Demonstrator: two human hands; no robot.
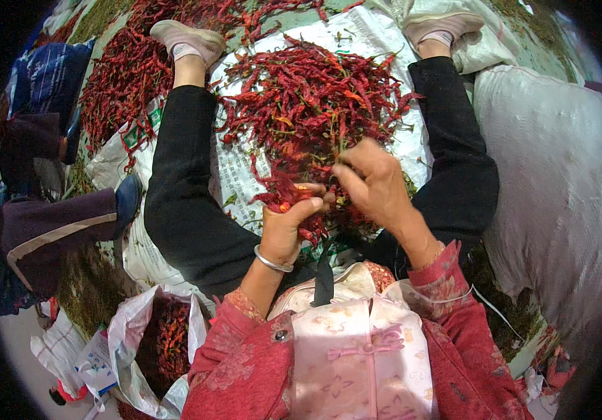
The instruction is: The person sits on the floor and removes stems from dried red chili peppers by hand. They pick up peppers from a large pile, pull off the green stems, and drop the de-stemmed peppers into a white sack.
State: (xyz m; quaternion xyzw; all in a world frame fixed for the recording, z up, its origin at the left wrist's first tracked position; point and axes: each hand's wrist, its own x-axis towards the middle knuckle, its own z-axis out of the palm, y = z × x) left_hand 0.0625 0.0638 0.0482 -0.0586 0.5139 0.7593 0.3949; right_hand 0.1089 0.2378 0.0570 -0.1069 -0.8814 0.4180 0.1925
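A heap of dried red chili peppers, some with green or yellowish stems, lies between my outspread legs on a white woven plastic sack. A bunch of chili peppers is gripped in my left hand, with ends sticking out on both sides of the fist. My right hand is just right of it, thumb and forefinger pinched close together above the near side of the heap. Motion blurs those fingertips, so whether a pepper or stem is between them is unclear.
More chili peppers are piled at the far left. Another person's leg reaches in from the left. An opened plastic bag at lower left contains chili pieces. A large stuffed white sack stands by my right leg.
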